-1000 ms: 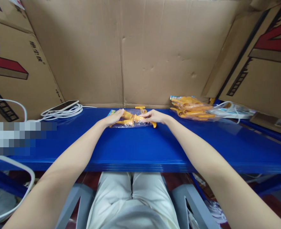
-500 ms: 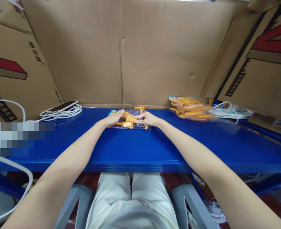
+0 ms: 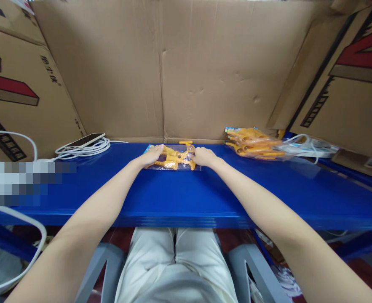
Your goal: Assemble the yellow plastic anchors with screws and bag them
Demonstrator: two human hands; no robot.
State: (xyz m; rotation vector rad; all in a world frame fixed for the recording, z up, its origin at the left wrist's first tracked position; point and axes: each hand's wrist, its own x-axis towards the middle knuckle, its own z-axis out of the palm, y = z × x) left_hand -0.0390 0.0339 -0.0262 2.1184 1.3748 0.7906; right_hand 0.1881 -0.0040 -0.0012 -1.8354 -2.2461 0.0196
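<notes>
A clear plastic bag (image 3: 181,162) of orange plastic toy pieces lies flat on the blue table in front of me. A colourful printed header shows at its left end, partly covered by my left hand (image 3: 153,155), whose fingers are closed over that end. At the right end, my right hand (image 3: 204,157) has its fingers curled onto the plastic and the orange pieces beneath. What exactly the orange pieces are, I cannot make out. One orange T-shaped part (image 3: 187,143) sticks up at the far right edge of the bag.
More bagged orange pieces (image 3: 255,144) are piled at the back right of the blue table (image 3: 173,195). A phone (image 3: 86,140) rests on a coiled white cable (image 3: 94,149) at the back left. Cardboard (image 3: 204,75) walls stand behind and at both sides.
My right hand has shifted slightly right, from over the middle pieces to the bag's right end, uncovering more orange parts. The left hand stays at the left end.
</notes>
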